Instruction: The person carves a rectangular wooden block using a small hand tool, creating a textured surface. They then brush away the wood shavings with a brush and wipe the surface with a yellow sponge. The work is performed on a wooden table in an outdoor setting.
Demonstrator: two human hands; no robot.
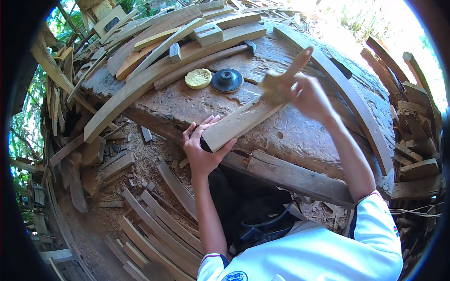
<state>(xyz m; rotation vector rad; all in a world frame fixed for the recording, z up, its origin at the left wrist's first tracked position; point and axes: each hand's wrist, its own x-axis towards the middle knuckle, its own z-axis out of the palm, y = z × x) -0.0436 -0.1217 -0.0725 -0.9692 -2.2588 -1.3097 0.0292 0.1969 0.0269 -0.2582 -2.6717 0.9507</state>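
Steadying a wood block (241,123) at the bench (300,138) edge with left hand (201,151) half-open around its near end, gripping a brush (281,83) in closed right hand (311,97) above its far end, seemingly partway through dusting, some dust (255,105) left.

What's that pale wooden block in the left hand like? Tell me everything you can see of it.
The pale wooden block is a long, straight-edged piece with a flat, light-tan upper face; its near end looks black. It slants across the worn bench from near left to far right. The left hand clasps its near end, thumb on one side and fingers on the other. A blurred brush in the right hand covers its far end, so contact there is unclear.
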